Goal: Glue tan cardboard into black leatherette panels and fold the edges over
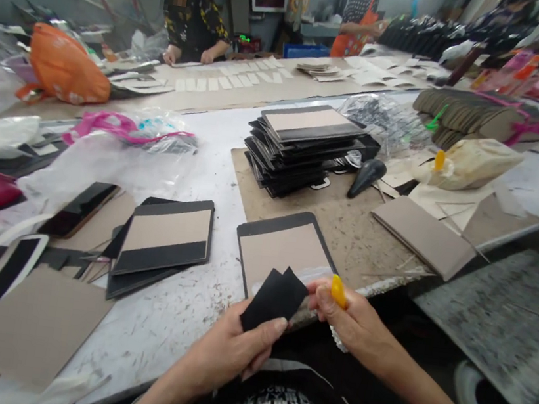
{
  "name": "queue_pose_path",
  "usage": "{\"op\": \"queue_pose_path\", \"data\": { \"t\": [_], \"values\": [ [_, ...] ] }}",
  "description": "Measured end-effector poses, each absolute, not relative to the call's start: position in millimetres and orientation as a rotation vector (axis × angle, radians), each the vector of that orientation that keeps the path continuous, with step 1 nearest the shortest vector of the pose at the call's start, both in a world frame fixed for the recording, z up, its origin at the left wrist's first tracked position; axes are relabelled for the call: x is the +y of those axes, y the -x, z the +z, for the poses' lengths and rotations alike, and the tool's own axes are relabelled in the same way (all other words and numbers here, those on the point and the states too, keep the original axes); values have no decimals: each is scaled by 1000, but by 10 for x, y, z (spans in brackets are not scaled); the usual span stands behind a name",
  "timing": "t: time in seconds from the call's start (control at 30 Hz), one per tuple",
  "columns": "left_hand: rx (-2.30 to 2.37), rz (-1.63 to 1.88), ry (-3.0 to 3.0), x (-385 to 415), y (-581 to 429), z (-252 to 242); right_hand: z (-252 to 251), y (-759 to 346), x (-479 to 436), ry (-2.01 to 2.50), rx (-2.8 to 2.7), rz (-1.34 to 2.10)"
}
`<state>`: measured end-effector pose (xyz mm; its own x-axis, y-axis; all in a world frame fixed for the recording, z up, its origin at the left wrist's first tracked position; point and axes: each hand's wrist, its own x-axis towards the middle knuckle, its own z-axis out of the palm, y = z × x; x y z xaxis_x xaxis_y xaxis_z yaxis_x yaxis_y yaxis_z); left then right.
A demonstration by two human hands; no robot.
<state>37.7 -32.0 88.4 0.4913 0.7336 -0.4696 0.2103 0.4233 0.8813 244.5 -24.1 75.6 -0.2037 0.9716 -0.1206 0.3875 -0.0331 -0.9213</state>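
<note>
"Head view: where was the black material [274,299]?"

"Over the near edge of the black-bordered panel [278,246], raised in the left hand [245,344]. Its two corners showed either overlapping layers or a fold; I couldn't tell which."

"How were the hands set?"

"The left was closed on it, thumb across the near face. The right hand [346,315], at the panel's near right corner, was curled around a yellow object [338,290], its fingertips close by the black material. Whether they pinched it too, I couldn't tell."

"What would have made that handling go well?"

"A firm left thumb, I judged, so the layers, if there were two, couldn't slip. The right fingers probably did best working lightly from the corners, with the yellow object tucked away from the black face to avoid marking it."

"And the panel itself?"

"It lay flat on the surface [169,321], a fair reference for squareness. Loose scraps around it seemed worth brushing aside."

"Anything crowding it?"

"Not closely. A pair of similar panels [166,231] lay to its left, a tall stack [301,146] beyond it and a beige board [421,234] to its right. Far beyond, a co-worker [196,23] bent over other pieces."
</note>
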Motion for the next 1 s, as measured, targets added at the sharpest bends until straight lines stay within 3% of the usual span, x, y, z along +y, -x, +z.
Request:
{"op": "queue_pose_path", "data": {
  "t": [0.17, 0.37, 1.0],
  "values": [
    [1272, 559, -1098, -329, -335, 776, 631, -2742, -228, 1540, -1219, 1080],
    [1691, 910, -1007, -228, -201, 449, 721, -2757, -50, 1316, -971, 823],
    [1534, 735, -871, -62, -220, 380, 836, -2520, 178, 1458, -1432, 520]
  ]
}}
